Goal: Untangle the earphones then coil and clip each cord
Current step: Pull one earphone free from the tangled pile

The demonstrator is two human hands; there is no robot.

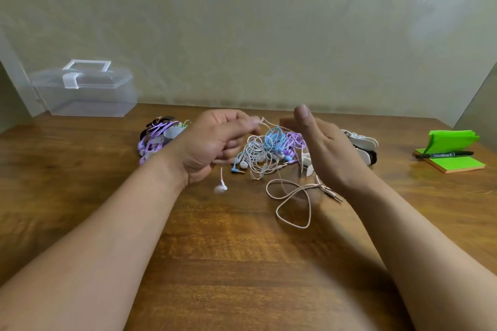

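Note:
A tangle of white, blue and purple earphones (269,149) lies at the middle of the wooden table (242,263). My left hand (215,142) is raised over it and pinches a pale pink cord (293,196), and a white earbud (221,187) dangles below the fist. The cord loops on the table and ends in a plug near my right wrist. My right hand (325,148) is held edge-up with straight fingers, right of the tangle, holding nothing. A heap of purple earphones with clips (158,137) lies behind my left hand.
A clear plastic box (86,91) with a white latch stands at the back left. White and black clips (363,145) lie behind my right hand. A green sticky-note pad (454,164) with a black marker (443,154) sits at the right.

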